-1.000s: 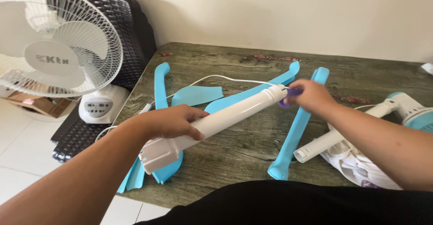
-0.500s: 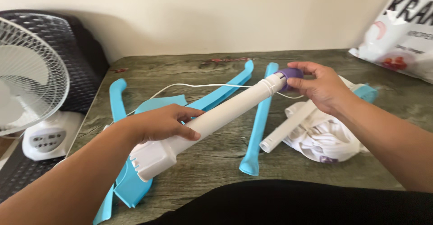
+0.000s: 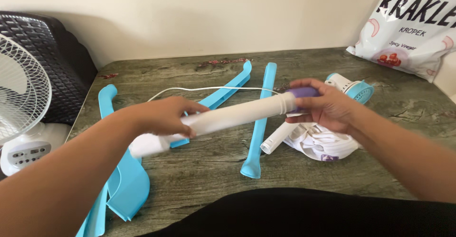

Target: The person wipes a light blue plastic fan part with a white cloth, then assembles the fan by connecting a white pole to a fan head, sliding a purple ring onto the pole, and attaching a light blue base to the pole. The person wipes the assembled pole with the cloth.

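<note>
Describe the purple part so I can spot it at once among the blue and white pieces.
Start at the grey wooden table and follow the long white tube held level above it by the left hand. At the tube's far end, the right hand grips a purple ring. It is the only purple piece; the loose parts nearby are blue or white.

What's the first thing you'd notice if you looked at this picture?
A long white tube held up over the middle of the table: the left hand grips its middle and the right hand pinches the purple ring on its far end. Bright blue plastic pieces lie scattered on the wooden table underneath.
</note>
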